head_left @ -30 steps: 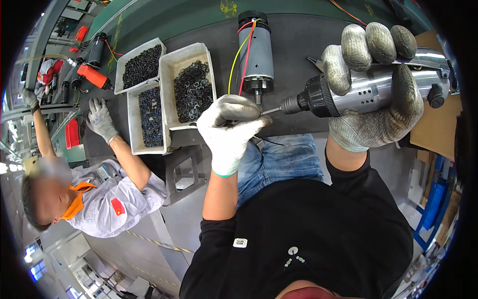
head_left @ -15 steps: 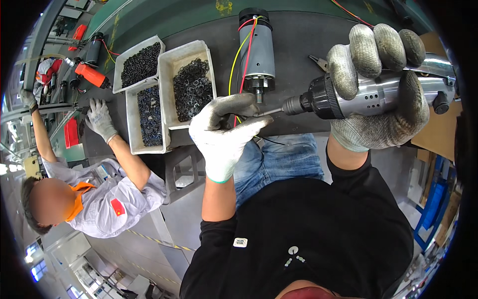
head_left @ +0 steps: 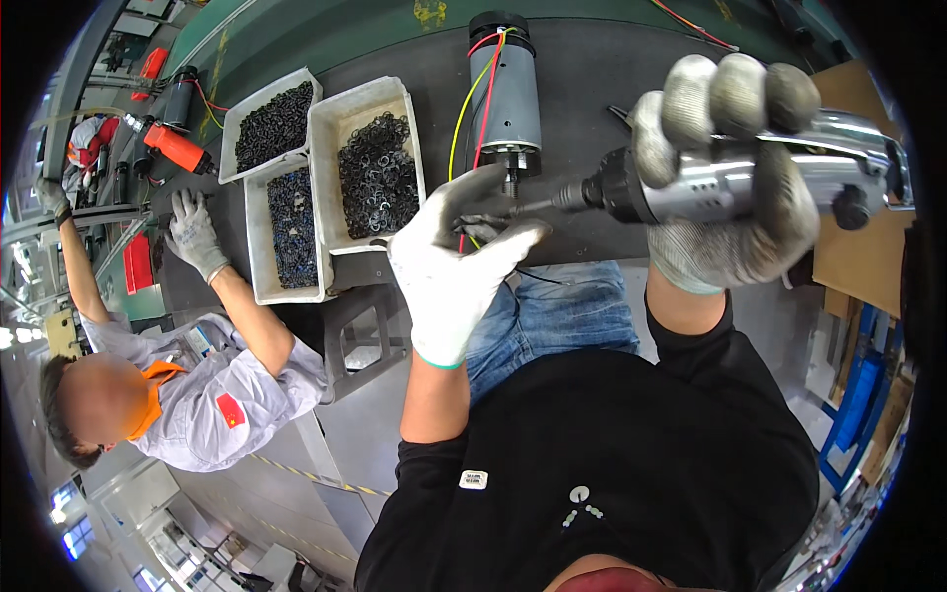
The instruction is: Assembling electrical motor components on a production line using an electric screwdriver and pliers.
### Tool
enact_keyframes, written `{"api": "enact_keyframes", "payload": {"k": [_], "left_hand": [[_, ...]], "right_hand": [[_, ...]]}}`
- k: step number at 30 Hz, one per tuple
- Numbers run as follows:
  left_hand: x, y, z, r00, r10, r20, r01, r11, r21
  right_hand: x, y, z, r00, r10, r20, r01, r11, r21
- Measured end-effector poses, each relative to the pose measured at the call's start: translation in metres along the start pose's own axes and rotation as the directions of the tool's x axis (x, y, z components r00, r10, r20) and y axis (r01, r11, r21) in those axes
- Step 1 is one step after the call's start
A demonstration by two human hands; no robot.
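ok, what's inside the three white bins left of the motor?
All three white bins hold heaps of small dark ring-shaped parts, loose and piled. The bin floors are covered, so depth can't be judged. The motor lies apart, to their right.
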State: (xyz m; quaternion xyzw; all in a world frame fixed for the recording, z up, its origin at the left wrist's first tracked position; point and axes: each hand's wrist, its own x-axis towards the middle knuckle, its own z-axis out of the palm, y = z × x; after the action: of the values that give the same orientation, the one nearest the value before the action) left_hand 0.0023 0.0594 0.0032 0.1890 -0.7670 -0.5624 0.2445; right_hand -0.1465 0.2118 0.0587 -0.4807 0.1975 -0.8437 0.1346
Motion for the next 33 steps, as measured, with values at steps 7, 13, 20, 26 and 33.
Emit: {"api": "enact_keyframes", "payload": {"k": [7,13,20,26,33], "left_hand": [[-0.009,-0.059,0.028,0.982,0.144,0.123,-0.189,0.686,0.703],[-0.001,-0.073,0.029,0.805,0.439,0.399,-0.541,0.268,0.797],[-0.007,-0.081,0.038,0.908,0.372,0.192,-0.379,0.537,0.754],[-0.006,-0.075,0.043,0.954,0.275,0.116,-0.269,0.621,0.736],[-0.007,-0.081,0.042,0.936,0.339,0.097,-0.294,0.599,0.745]], "right_hand": [[-0.023,0.021,-0.004,0.955,0.028,-0.295,-0.133,0.931,-0.341],[-0.028,0.026,-0.007,0.942,0.036,-0.333,-0.161,0.921,-0.356],[-0.033,0.041,-0.012,0.930,0.028,-0.366,-0.159,0.930,-0.332],[-0.035,0.056,-0.013,0.950,0.085,-0.301,-0.223,0.861,-0.458],[-0.041,0.062,-0.009,0.954,0.102,-0.283,-0.226,0.865,-0.448]]}}
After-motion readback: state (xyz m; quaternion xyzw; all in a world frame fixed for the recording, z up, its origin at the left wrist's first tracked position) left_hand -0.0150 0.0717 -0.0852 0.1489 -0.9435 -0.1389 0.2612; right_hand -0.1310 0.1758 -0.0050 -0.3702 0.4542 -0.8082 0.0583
